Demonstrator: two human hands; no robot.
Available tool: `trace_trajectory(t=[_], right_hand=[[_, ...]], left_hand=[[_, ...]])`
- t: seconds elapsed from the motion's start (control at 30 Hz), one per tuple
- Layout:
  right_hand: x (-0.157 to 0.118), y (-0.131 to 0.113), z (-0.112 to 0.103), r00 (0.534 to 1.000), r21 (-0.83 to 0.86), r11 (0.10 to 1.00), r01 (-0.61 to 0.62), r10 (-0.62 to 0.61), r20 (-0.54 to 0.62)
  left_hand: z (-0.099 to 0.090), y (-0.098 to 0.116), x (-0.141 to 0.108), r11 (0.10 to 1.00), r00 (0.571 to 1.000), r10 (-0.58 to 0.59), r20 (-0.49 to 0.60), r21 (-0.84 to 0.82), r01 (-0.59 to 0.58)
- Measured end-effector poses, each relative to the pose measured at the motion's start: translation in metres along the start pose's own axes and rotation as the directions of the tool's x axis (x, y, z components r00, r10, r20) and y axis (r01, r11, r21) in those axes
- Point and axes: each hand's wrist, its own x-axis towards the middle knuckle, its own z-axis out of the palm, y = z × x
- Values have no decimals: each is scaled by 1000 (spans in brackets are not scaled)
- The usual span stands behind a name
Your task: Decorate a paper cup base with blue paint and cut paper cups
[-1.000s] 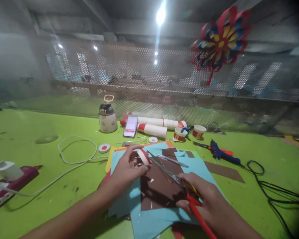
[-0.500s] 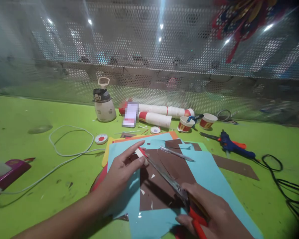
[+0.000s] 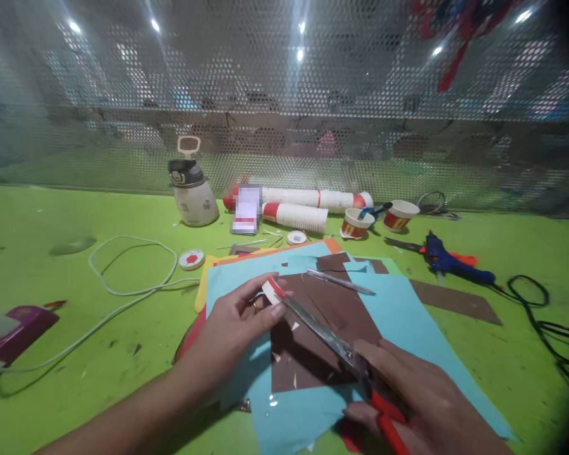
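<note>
L hand (image 3: 239, 319) pinches paper strip (image 3: 273, 292) btwn thumb + fingers, prob. to steady it; R hand (image 3: 417, 385) grips scissors (image 3: 325, 335), tips nr L thumb.

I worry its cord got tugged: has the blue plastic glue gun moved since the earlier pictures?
No. Against the brown rectangular paper strip, the blue plastic glue gun keeps its place, just beyond it.

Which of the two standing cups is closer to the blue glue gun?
The right cup is closer to the glue gun. The left cup sits farther away and has a blue thing at its rim.
</note>
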Motion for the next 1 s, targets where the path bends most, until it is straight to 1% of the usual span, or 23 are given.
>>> trace_trajectory(t=[0.1,0.17,0.2,0.37,0.57,0.7,0.83,0.9,1.0], right_hand=[[2,-1,0,996,-99,992,79,-83,-38],[4,-1,-1,988,-128,984,124,-134,-74],[4,-1,-1,987,-134,982,130,-141,-72],[0,1,3,985,-164,976,142,-156,-72],[-4,6,10,984,-150,978,147,-160,-82],[-4,8,10,983,-150,976,159,-170,-67],[-7,7,8,985,-169,976,137,-152,-82],[-8,7,8,987,-144,981,131,-142,-69],[-8,6,10,990,-112,987,118,-125,-59]], left_hand=[[-3,-1,0,1000,1000,-8,28,9,8],[-4,-2,0,1000,1000,-6,29,6,6],[-4,-2,0,1000,1000,-7,27,9,7],[-3,-2,0,1000,1000,-12,23,3,12],[0,-1,-1,1000,1000,-13,-9,18,13],[-1,-1,-1,1000,1000,-4,-23,21,5],[1,-1,0,1000,1000,-23,8,6,23],[3,0,0,999,999,-39,27,-17,40],[5,1,-1,998,999,-46,19,-42,47]])
